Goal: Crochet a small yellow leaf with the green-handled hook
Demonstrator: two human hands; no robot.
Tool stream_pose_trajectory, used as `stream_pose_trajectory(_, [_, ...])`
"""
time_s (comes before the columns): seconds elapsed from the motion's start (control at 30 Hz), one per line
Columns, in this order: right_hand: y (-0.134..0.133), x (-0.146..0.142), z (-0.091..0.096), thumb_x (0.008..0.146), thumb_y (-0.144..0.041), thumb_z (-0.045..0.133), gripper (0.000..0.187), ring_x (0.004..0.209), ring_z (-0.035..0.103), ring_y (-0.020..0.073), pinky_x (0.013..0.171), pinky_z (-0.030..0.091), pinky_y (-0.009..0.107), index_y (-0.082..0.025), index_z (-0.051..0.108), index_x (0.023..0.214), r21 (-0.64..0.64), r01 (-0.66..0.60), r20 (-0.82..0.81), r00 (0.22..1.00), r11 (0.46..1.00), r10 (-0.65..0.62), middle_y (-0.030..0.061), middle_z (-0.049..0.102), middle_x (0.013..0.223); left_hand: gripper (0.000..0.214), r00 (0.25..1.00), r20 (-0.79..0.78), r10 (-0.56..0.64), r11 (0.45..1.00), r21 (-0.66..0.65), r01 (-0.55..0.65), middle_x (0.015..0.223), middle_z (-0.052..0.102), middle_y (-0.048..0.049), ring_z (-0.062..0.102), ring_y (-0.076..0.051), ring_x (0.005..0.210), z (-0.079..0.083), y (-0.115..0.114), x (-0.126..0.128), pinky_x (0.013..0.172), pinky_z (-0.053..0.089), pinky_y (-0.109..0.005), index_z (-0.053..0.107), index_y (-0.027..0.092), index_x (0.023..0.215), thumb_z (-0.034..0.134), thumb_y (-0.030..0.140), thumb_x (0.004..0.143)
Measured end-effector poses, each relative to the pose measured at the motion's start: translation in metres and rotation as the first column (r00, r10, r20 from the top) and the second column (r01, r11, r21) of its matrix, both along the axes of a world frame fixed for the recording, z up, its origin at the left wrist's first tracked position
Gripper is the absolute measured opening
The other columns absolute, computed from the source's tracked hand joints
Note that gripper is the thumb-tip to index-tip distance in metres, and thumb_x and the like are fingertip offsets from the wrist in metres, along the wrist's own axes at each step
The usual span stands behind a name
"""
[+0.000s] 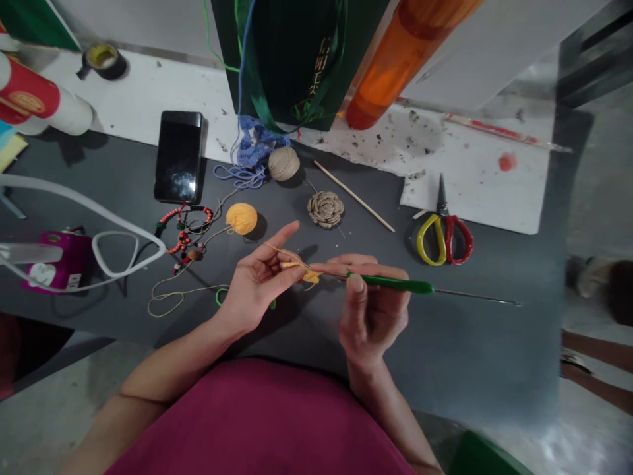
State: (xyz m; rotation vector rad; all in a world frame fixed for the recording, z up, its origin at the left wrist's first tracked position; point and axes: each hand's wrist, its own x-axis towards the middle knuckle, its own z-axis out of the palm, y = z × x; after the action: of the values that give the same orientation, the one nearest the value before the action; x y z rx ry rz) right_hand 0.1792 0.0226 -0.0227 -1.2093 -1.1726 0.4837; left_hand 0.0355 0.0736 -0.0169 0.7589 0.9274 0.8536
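Note:
My left hand (262, 280) pinches a small piece of yellow crochet (311, 277) between thumb and fingers, its index finger stretched out with yarn over it. In my right hand (376, 307) is a crochet hook with a green handle (395, 284). One metal end meets the yellow piece, while the other points out to the right. Up and left of my hands lies a yellow ball of yarn (241, 218). Beyond them, a beige crocheted rosette (325, 210) rests flat on the table.
Scissors (445, 234) and a thin wooden stick (353, 196) lie to the right. Toward the back are a beige yarn ball (283, 163), blue crochet work (257, 145), a black phone (179, 157) and a dark green bag (297, 59). A beaded bracelet (182, 227) and white cable (99, 198) lie left.

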Motion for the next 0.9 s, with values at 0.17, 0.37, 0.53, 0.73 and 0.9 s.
stream_pose_trajectory(0.17, [-0.0011, 0.0007, -0.0001, 0.102, -0.016, 0.052, 0.013, 0.090, 0.073, 0.0193, 0.080, 0.059, 0.039, -0.026, 0.058, 0.109, -0.014, -0.005, 0.010, 1.000, 1.000, 0.005, -0.0002, 0.077, 0.080, 0.055, 0.999, -0.051, -0.008, 0.994, 0.107, 0.013, 0.080, 0.072, 0.0018, 0.065, -0.011, 0.075, 0.0040, -0.0008, -0.0002, 0.077, 0.056, -0.023, 0.071, 0.025, 0.136, 0.084, 0.025, 0.083])
stream_pose_trajectory(0.37, [-0.0038, 0.0004, 0.0001, 0.102, -0.014, 0.053, 0.020, 0.092, 0.074, 0.0192, 0.077, 0.061, 0.039, -0.027, 0.059, 0.115, -0.026, -0.012, 0.079, 0.997, 1.000, 0.014, 0.0015, 0.079, 0.090, 0.052, 0.990, -0.144, 0.000, 0.983, 0.180, 0.026, 0.082, 0.073, 0.0006, 0.067, -0.013, 0.076, 0.0089, -0.0018, 0.0000, 0.079, 0.058, -0.026, 0.072, 0.027, 0.135, 0.081, 0.024, 0.084])
stream_pose_trajectory(0.53, [-0.0052, -0.0001, -0.0015, 0.102, -0.016, 0.052, 0.019, 0.090, 0.074, 0.0199, 0.078, 0.062, 0.041, -0.027, 0.058, 0.116, -0.020, 0.009, 0.093, 0.996, 1.000, -0.007, 0.0024, 0.080, 0.092, 0.051, 0.993, -0.115, -0.019, 0.987, 0.159, 0.038, 0.080, 0.073, 0.0007, 0.067, -0.013, 0.074, 0.0093, -0.0007, -0.0002, 0.079, 0.059, -0.027, 0.072, 0.027, 0.135, 0.081, 0.023, 0.085])
stream_pose_trajectory(0.73, [-0.0040, -0.0008, -0.0029, 0.103, -0.019, 0.053, 0.014, 0.089, 0.074, 0.0197, 0.076, 0.062, 0.040, -0.027, 0.057, 0.113, -0.009, 0.039, 0.077, 0.996, 0.999, -0.039, 0.0029, 0.079, 0.092, 0.056, 0.994, -0.109, -0.028, 0.990, 0.136, 0.043, 0.079, 0.075, 0.0010, 0.068, -0.012, 0.071, 0.0101, 0.0007, -0.0004, 0.076, 0.059, -0.025, 0.070, 0.025, 0.138, 0.082, 0.022, 0.083])
stream_pose_trajectory(0.9, [-0.0026, -0.0010, -0.0037, 0.102, -0.016, 0.053, 0.016, 0.089, 0.073, 0.0198, 0.077, 0.061, 0.039, -0.025, 0.059, 0.114, 0.034, 0.035, 0.069, 0.997, 0.999, -0.038, 0.0030, 0.080, 0.089, 0.057, 0.995, -0.089, -0.041, 0.991, 0.122, 0.052, 0.078, 0.074, 0.0015, 0.069, -0.013, 0.072, 0.0087, 0.0002, -0.0006, 0.077, 0.060, -0.027, 0.069, 0.025, 0.139, 0.082, 0.022, 0.084])
